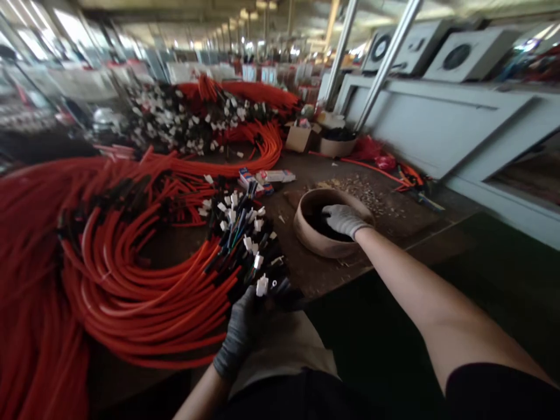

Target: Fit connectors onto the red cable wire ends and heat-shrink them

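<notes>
Where my left hand [242,318] sits: at the connector end of the near coil, dark grey glove, knuckles curled, just beside a white connector [262,285].
Left grip: fingertips lost among dark wires [238,224]; I cannot tell whether they pinch one or only rest there.
Right grip: my right hand [343,220], pale glove, inside the round tub [321,245], ahead and right of my left; fingertips hidden over dark contents, so pinched or spread I cannot tell.
Near coil [153,277]: red-orange cables, looped to the left of my left hand; heavy as a mass, I judge, springy along the bends, the smooth sleeves likely to slide on one another.
Connector end: light, hard plastic on thin, floppy wires; best taken by the housing or the thicker dark part behind it, since a tug on a bare wire could strain it.
Small cartons [275,176]: beyond my left hand, left of the tub; red, white and blue print, too blurred to read.
Cardboard box [300,138]: farther past my right hand; no lettering I can read.
Brands: none legible.
</notes>
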The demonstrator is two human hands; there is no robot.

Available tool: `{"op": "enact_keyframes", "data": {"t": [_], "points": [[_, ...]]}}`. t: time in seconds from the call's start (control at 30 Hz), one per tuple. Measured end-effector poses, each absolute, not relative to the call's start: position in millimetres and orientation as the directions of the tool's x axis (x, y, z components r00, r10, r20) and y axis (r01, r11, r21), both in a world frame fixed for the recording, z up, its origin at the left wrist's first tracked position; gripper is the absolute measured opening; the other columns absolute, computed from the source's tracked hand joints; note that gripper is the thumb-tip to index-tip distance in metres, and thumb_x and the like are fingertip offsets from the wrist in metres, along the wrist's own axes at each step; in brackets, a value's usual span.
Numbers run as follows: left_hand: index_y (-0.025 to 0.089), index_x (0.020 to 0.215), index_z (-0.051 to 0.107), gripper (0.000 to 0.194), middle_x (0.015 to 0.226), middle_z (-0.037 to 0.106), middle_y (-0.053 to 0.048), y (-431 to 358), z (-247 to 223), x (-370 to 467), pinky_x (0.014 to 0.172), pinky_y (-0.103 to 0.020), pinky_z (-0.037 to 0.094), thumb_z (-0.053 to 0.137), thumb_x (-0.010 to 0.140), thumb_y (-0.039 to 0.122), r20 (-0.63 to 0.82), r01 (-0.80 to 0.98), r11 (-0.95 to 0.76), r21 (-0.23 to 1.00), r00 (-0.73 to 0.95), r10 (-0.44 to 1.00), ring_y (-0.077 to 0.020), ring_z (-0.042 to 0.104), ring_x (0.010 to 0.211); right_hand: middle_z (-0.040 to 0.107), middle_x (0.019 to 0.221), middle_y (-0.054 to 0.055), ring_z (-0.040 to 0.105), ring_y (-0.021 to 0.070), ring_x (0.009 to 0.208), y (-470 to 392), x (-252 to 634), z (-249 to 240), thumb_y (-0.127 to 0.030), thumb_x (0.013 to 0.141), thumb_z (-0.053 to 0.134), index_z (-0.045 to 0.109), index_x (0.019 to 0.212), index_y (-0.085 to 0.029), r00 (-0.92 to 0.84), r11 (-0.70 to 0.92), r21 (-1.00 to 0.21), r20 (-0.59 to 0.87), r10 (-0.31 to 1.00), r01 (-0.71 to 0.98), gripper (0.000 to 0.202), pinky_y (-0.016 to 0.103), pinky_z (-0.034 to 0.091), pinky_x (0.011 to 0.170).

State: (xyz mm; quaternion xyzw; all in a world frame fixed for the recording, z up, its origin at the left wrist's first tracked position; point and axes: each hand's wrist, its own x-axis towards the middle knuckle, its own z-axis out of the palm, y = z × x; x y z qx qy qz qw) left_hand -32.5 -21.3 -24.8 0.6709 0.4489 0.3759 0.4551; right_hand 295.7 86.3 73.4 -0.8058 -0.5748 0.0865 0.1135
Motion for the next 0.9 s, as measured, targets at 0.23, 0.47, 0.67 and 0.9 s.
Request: {"op": "enact_keyframes", "data": {"t": [0.23,0.47,0.67,0.9], "points": [[0.017,0.095,0.067,0.024,0.088,0.074,-0.009,-22,-28,-33,0.077,-0.035,0.056,0.063,0.08,0.036,0.134,0.369,-0.23,0.9,0.268,0.954,-0.0234,0.069,0.082,0.073,0.089,0.004,0.062,0.0124,0.067,35,267,83,-0.021,0.087,0.056,0.065,0.12,-0.018,0.293,-0.184,-0.693,0.041,0.955,0.697,0.034,0.025,0.052,0.066],[0.014,0.095,0.068,0.023,0.089,0.074,-0.007,-22,-33,-37,0.078,-0.029,0.052,0.061,0.087,0.033,0.13,0.377,-0.262,0.888,0.342,0.931,-0.019,0.067,0.082,0.072,0.079,0.001,0.065,0.0196,0.079,-7,195,62,-0.031,0.081,0.067,0.073,0.078,-0.02,-0.15,-0.025,-0.819,-0.135,0.979,0.573,0.013,0.033,0.049,0.077],[0.014,0.08,0.067,0.02,0.072,0.068,-0.003,-24,-34,-37,0.064,-0.025,0.046,0.062,0.085,0.032,0.163,0.443,-0.308,0.842,0.337,0.927,-0.0144,0.057,0.064,0.07,0.071,0.0,0.063,0.019,0.072,4,179,56,-0.027,0.081,0.065,0.071,0.071,-0.021,-0.163,-0.027,-0.73,-0.188,0.969,0.683,0.013,0.033,0.048,0.072],[0.015,0.08,0.067,0.016,0.073,0.067,-0.002,-25,-26,-37,0.066,-0.026,0.046,0.062,0.084,0.029,0.123,0.449,-0.281,0.848,0.35,0.929,-0.0149,0.059,0.067,0.068,0.064,-0.001,0.061,0.0157,0.064,15,161,76,-0.031,0.079,0.067,0.076,0.07,-0.02,-0.189,-0.054,-0.597,-0.337,0.922,0.801,0.017,0.029,0.045,0.065]]}}
